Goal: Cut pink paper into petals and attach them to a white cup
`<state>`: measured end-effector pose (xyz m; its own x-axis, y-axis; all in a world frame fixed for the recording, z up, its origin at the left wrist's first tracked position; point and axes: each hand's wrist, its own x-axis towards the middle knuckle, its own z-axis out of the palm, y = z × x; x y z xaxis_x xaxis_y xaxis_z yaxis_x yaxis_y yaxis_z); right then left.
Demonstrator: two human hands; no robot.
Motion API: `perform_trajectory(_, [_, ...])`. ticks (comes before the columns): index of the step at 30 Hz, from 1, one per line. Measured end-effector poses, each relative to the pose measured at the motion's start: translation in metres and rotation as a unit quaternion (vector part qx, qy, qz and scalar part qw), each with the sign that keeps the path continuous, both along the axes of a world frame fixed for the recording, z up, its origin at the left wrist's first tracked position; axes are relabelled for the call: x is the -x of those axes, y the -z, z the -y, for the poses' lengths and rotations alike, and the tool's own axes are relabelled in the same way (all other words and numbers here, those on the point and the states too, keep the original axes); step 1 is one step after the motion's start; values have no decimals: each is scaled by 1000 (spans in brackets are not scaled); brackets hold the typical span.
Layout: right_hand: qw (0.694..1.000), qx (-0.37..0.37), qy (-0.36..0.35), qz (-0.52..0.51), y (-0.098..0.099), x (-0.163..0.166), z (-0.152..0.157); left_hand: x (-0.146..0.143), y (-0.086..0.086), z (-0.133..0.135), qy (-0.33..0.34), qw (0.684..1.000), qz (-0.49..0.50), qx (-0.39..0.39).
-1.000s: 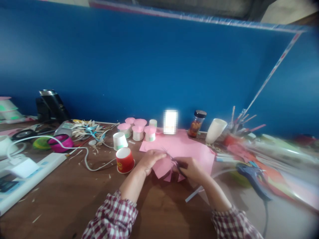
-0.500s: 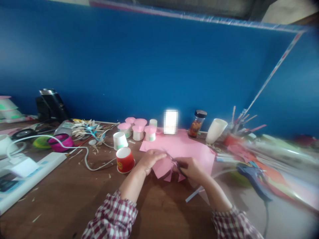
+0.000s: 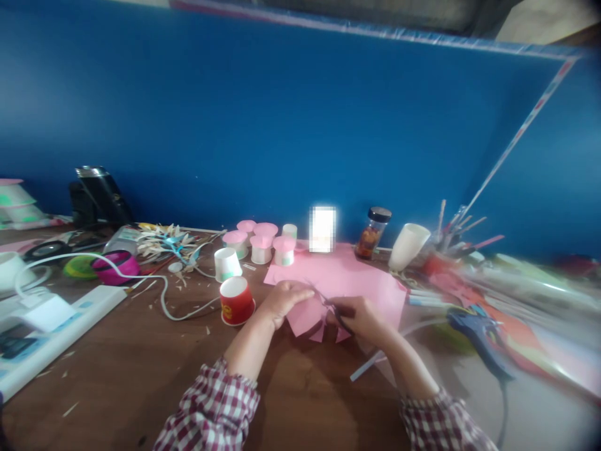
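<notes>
My left hand (image 3: 283, 299) is closed on a small piece of pink paper (image 3: 307, 316) and holds it just above the brown table (image 3: 141, 369). My right hand (image 3: 360, 317) grips a pair of dark scissors (image 3: 328, 303) whose blades reach into that paper's right edge. Cut pink flaps hang below the paper between my hands. A larger pink sheet (image 3: 342, 275) lies flat on the table behind them. A red paper cup (image 3: 236, 301) stands upside down just left of my left hand.
A white cup (image 3: 227, 264) and several pink-topped cups (image 3: 263, 243) stand behind. A blue glue gun (image 3: 479, 329) lies at the right, near a jar (image 3: 372, 233) and brushes (image 3: 453, 225). At the left lie a white power strip (image 3: 51, 326), cable and tape rolls (image 3: 113, 266).
</notes>
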<state>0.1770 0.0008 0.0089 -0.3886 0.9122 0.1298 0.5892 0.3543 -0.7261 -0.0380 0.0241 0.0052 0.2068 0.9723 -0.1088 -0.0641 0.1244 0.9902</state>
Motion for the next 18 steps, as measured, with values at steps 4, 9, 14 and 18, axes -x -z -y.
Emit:
perform_trajectory(4, [1000,-7,0,14,-1,-1,0,2,-1,0,5,1000,-8,-3])
perform_trajectory(9, [999,-16,7,29,-1,-3,0,5,-3,-1,-11,1000,-15,9])
perform_trajectory(14, [997,-39,58,36,0,-1,-1,4,-3,0,-25,999,-22,17])
perform_trajectory(18, [998,-37,29,47,-2,1,2,2,-1,1,9,1000,-8,-6])
